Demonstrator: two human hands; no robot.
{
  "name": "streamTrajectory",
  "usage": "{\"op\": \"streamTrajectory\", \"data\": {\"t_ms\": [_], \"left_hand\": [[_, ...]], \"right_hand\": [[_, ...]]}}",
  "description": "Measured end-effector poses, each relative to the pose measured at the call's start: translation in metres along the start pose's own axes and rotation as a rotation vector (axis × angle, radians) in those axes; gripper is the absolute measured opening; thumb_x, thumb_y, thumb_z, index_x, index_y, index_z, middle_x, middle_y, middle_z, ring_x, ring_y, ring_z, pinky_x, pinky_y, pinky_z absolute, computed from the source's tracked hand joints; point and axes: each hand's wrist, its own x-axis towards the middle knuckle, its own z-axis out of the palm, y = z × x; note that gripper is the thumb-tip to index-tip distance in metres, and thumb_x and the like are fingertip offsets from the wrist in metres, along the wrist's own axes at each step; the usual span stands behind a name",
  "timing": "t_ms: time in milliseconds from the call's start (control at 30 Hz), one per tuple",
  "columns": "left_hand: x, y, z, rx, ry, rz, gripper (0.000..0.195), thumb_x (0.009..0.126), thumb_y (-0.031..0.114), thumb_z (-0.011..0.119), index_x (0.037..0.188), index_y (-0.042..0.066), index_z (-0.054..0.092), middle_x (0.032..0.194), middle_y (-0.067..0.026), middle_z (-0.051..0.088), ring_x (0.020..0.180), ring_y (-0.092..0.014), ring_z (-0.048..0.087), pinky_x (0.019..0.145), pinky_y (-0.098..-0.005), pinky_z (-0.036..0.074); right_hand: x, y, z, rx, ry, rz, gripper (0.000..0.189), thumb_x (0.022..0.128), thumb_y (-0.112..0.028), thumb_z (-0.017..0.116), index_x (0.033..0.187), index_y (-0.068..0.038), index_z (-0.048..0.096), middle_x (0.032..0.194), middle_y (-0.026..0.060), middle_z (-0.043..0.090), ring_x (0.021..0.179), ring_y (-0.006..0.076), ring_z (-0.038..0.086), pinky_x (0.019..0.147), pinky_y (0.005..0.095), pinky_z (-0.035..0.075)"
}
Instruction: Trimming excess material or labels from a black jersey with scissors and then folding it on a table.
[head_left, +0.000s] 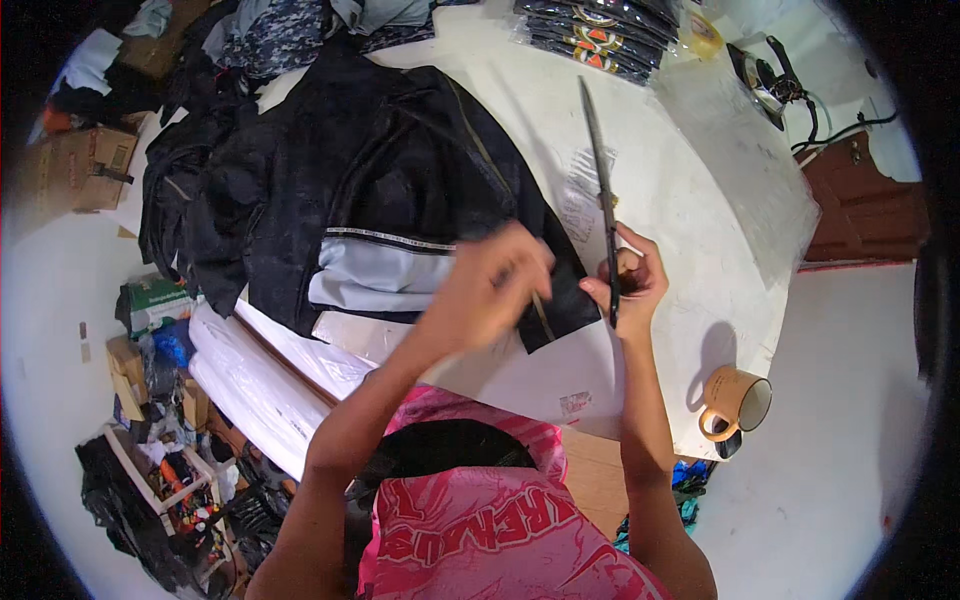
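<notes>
My right hand (639, 300) grips a pair of long-bladed scissors (599, 161) by the dark handles. Their blades point away from me over the table. A black garment (390, 157) lies spread before me, with a light grey-blue panel (375, 279) and a narrow printed tape (382, 238) along the panel's upper edge. Above its right-hand part is my left hand (487, 292), blurred and with curled fingers. Whether it pinches the cloth or anything else is unclear. The sleeve-like end (566, 319) of the garment reaches close to my right hand.
A mug (731, 397) stands near the white table's (675, 180) right edge. Bagged dark garments (592, 37) are stacked at the back, with clear plastic (750, 172) and an iron (772, 79) to the right. White rolls (247, 375) and cluttered goods (187, 480) lie at lower left.
</notes>
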Motion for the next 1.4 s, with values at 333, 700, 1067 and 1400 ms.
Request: {"op": "streamTrajectory", "data": {"t_ms": [333,700,1067,1400], "left_hand": [[-0.080,-0.013,-0.018,0.503,0.059,0.086,0.035,0.080,0.007,0.069,0.114,0.010,0.063,0.128,-0.0150,0.054,0.114,-0.034,0.055,0.097,-0.0418,0.043],[-0.182,-0.098,-0.147,1.077,0.879,-0.538,0.061,0.072,0.033,0.075,0.124,0.008,0.057,0.140,-0.0257,0.039,0.131,-0.049,0.033,0.105,-0.0612,0.025],[-0.002,-0.124,-0.025,1.012,0.419,-0.242,0.059,0.075,0.017,0.065,0.131,0.003,0.052,0.138,-0.0257,0.037,0.134,-0.042,0.028,0.111,-0.0560,0.016],[0.008,-0.062,-0.085,0.154,0.447,0.142,0.035,0.082,0.019,0.072,0.110,0.001,0.063,0.113,-0.0149,0.065,0.107,-0.025,0.061,0.090,-0.0360,0.047]], "right_hand": [[0.022,-0.001,-0.015,-0.536,0.037,0.039,0.053,0.072,0.006,0.075,0.122,0.001,0.060,0.065,-0.0008,0.052,0.060,0.0030,0.045,0.056,0.0178,0.040],[0.025,0.004,-0.026,-0.716,0.042,0.018,0.044,0.073,0.004,0.073,0.116,0.002,0.064,0.074,0.0056,0.064,0.067,0.0075,0.054,0.063,0.0228,0.046],[0.045,0.007,-0.047,-0.863,0.080,0.115,0.045,0.069,0.002,0.075,0.112,-0.004,0.066,0.068,0.0054,0.062,0.059,0.0097,0.055,0.053,0.0259,0.043],[0.005,-0.020,0.024,-0.493,0.234,-0.123,0.036,0.076,0.009,0.071,0.110,0.001,0.064,0.083,0.0022,0.054,0.066,0.0068,0.050,0.056,0.0184,0.040]]}}
